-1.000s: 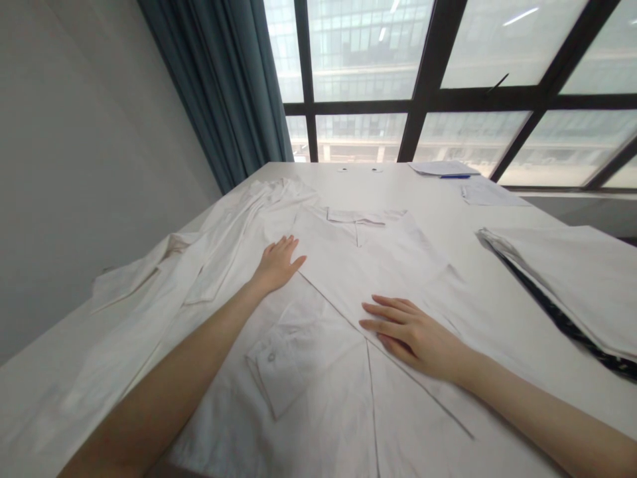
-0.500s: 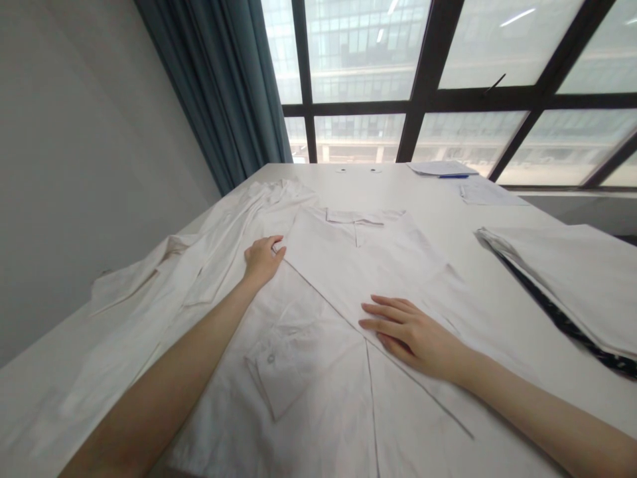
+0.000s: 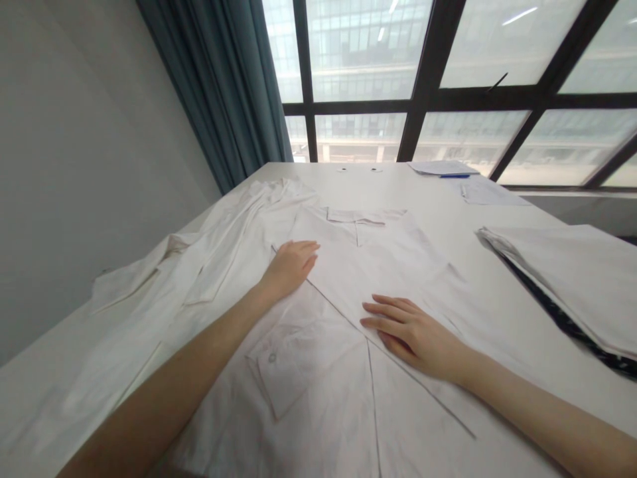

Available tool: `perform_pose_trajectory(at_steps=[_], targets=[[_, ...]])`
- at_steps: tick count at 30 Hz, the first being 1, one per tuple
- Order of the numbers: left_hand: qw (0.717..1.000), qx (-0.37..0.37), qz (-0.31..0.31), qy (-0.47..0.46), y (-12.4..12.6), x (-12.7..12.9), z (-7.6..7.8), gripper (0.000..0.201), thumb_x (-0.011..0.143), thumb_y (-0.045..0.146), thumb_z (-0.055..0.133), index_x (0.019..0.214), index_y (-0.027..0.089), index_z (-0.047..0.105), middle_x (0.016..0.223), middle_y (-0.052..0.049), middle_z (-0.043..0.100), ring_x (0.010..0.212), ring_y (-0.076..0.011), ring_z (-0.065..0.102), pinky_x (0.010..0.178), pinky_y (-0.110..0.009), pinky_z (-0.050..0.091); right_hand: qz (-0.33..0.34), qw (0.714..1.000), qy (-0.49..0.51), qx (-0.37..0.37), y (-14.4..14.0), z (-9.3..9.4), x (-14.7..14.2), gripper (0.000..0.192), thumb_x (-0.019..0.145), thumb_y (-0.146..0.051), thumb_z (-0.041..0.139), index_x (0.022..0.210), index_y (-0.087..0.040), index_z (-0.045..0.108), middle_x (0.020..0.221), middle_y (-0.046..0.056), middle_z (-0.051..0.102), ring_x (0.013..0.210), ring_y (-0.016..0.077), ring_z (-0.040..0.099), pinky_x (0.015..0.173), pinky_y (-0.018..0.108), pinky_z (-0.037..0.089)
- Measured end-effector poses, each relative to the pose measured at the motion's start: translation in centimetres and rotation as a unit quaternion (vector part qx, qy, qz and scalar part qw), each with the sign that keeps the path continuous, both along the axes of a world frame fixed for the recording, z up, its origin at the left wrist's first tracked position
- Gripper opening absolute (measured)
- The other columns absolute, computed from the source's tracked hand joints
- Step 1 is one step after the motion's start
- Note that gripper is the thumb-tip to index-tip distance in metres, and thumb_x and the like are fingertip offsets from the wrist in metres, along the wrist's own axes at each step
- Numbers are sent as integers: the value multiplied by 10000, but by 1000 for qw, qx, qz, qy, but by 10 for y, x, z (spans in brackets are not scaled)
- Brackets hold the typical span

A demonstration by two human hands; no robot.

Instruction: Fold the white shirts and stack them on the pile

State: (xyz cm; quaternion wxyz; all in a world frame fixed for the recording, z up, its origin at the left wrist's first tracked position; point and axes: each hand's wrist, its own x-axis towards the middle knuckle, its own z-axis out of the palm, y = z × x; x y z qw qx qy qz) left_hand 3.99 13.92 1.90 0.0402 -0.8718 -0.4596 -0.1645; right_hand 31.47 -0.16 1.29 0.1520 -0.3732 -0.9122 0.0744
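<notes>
The folded stack (image 3: 572, 279) runs off the right edge. The shirt (image 3: 348, 279) is cut off at the bottom edge. Two small dark marks (image 3: 358, 170) on the counter (image 3: 398, 186) are too small to tell.

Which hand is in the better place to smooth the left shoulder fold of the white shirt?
Probably the left hand. It lies flat on the white shirt right at the left fold edge, below the collar. The right hand rests flat lower down, on the folded sleeve near the middle.

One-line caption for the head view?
Left hand and right hand rest flat on a white shirt spread on a white table.
</notes>
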Motion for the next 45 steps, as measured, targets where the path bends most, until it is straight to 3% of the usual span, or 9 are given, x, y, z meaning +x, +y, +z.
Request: perform_pose_trajectory(at_steps=[3, 7, 16, 21, 25, 31, 37, 42, 45], targets=[[993, -71, -57, 79, -16, 18, -8, 517, 993, 403, 336, 1434, 143, 404, 1531, -109, 361, 1417, -239, 321, 1142, -491, 244, 0, 1000, -2, 0, 0, 0, 0, 359, 965, -199, 430, 1288, -228, 584, 1392, 66, 552, 1348, 253, 415, 1071, 462, 401], [987, -95, -50, 122, -22, 21, -17, 630, 987, 511, 284, 1505, 152, 267, 1580, -116, 221, 1465, -255, 194, 1155, -511, 192, 0, 1000, -3, 1, 0, 0, 0, 361, 964, -194, 428, 1289, -231, 583, 1393, 63, 552, 1346, 251, 417, 1070, 457, 403], [985, -99, 26, 138, -1, 3, -18, 728, 959, 611, 264, 1513, 138, 255, 1591, -130, 178, 1473, -282, 150, 1163, -510, 164, 2, 1000, 2, 9, 0, 1, 0, 365, 965, -196, 432, 1295, -227, 583, 1388, 71, 556, 1346, 246, 419, 1070, 448, 410], [987, -82, 35, 137, -1, 2, -21, 713, 965, 600, 257, 1505, 136, 278, 1591, -131, 185, 1470, -275, 167, 1163, -494, 175, 4, 1000, 0, 14, -1, 2, 0, 357, 983, -256, 425, 1306, -220, 575, 1407, 84, 536, 1358, 243, 402, 1077, 451, 395], [988, -72, 32, 136, -2, 2, -21, 700, 968, 590, 258, 1499, 135, 292, 1586, -135, 201, 1466, -274, 185, 1160, -493, 185, 48, 999, -7, 23, 0, 3, 0, 368, 983, -318, 452, 1319, -224, 570, 1475, 100, 457, 1385, 248, 360, 1092, 467, 364], [988, -55, 30, 143, -3, 1, -21, 655, 982, 546, 272, 1485, 130, 322, 1576, -151, 230, 1461, -269, 205, 1156, -494, 196, 99, 995, -6, 19, -1, 5, 0, 384, 983, -310, 456, 1346, -217, 543, 1412, 81, 535, 1363, 218, 397, 1101, 434, 352], [988, 19, -15, 151, -18, 11, -12, 582, 988, 475, 313, 1433, 113, 407, 1557, -186, 269, 1463, -274, 196, 1166, -503, 137, -3, 998, 3, 67, -2, 2, -2, 348, 979, -249, 430, 1297, -202, 564, 1413, 95, 530, 1351, 224, 410, 1073, 442, 376], [980, -46, -120, 154, -44, 32, -7, 795, 933, 668, 264, 1470, 85, 324, 1578, -178, 200, 1476, -260, 143, 1178, -465, 105, -120, 989, -16, 84, 0, -6, -1, 382, 964, -271, 441, 1324, -183, 535, 1442, 116, 491, 1370, 272, 370, 1067, 488, 365], [976, -95, -130, 149, -50, 36, -10, 847, 922, 696, 227, 1502, 78, 235, 1582, -176, 174, 1479, -260, 128, 1179, -459, 93, -160, 983, -26, 83, 0, -10, 0, 422, 956, -320, 456, 1334, -146, 525, 1425, 142, 503, 1362, 310, 370, 1061, 509, 363]])
